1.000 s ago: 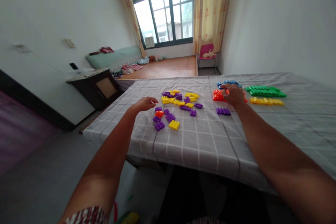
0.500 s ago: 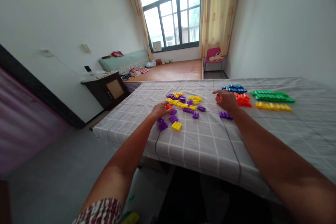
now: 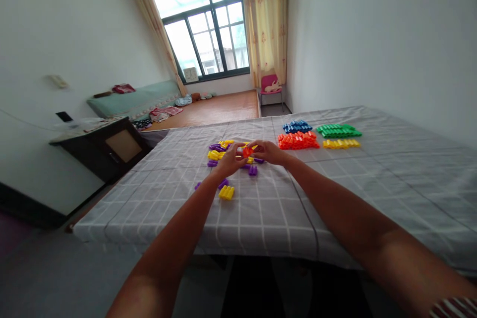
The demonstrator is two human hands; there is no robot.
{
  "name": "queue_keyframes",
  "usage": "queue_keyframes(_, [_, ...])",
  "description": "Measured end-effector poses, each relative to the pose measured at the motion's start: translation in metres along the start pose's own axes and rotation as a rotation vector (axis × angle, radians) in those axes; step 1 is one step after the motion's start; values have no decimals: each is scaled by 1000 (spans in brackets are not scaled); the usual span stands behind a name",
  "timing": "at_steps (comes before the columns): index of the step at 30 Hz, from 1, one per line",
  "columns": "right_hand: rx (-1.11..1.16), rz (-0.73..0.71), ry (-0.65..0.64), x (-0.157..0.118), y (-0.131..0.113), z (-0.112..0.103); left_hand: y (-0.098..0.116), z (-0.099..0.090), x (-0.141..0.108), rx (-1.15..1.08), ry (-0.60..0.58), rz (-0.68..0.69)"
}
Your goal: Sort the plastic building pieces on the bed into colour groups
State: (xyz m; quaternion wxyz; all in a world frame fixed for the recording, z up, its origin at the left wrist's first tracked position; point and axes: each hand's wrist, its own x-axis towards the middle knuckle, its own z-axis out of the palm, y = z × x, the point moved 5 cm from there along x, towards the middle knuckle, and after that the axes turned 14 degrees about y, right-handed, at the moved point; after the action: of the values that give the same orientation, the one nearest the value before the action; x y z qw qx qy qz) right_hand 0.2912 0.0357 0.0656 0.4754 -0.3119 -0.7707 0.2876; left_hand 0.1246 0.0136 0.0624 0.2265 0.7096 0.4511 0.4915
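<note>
A: Where are you seeing the piece?
B: I'm seeing the orange block (image 3: 248,152) at mid-table, sitting between the fingertips of both hands.

A: Grip state?
B: The left hand (image 3: 231,159) is pinching it from its side. The right hand (image 3: 271,152) is bringing its fingertips up against the other side; I'm viewing this from too far off, so I cannot tell whether they are closing on it.

A: Close surroundings?
B: A mixed pile (image 3: 214,155) of yellow and purple blocks is lying behind and around the hands, partly hidden by them. A purple block (image 3: 253,170) is lying just on the near side, and a yellow block (image 3: 226,192) is resting nearer the table's front edge.

A: Right side?
B: I'm noting an orange stack (image 3: 298,140) with a blue stack (image 3: 297,126) sitting behind it. Farther right, a green stack (image 3: 339,131) is lying behind a yellow row (image 3: 342,144).

A: Beyond those?
B: A checked grey tablecloth (image 3: 276,213) is covering the table. Past it, a bed (image 3: 234,102) is standing below the window, and a pink chair (image 3: 269,82) is holding a soft toy (image 3: 273,87).
</note>
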Motion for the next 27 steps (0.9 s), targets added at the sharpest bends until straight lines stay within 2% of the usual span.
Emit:
queue_keyframes(2, [-129, -21, 110, 4, 13, -24, 3, -10, -4, 22, 23, 22])
queue_keyframes(4, [-355, -30, 306, 4, 30, -62, 5, -27, -11, 77, 47, 47])
queue_keyframes(7, [-705, 86, 545, -7, 58, -119, 4, -64, -23, 175, 77, 55])
queue_keyframes(10, [-909, 248, 568, -23, 85, -151, -5, -109, -40, 303, 109, -1])
queue_keyframes(13, [-983, 370, 504, -32, 99, -158, -15, -144, -62, 497, 20, -95])
queue_keyframes(15, [-990, 404, 470, -33, 101, -156, -20, -157, -79, 603, -82, -170])
queue_keyframes(17, [-986, 396, 475, -32, 96, -153, -21, -163, -95, 636, -180, -237])
queue_keyframes(20, [-980, 314, 581, -29, 80, -151, -20, -160, -109, 572, -248, -270])
queue_keyframes(23, [-975, 224, 664, -27, 64, -145, -23, -144, -105, 436, -225, -246])
queue_keyframes(27, [-983, 153, 651, -24, 54, -130, -37, -112, -84, 300, -108, -186])
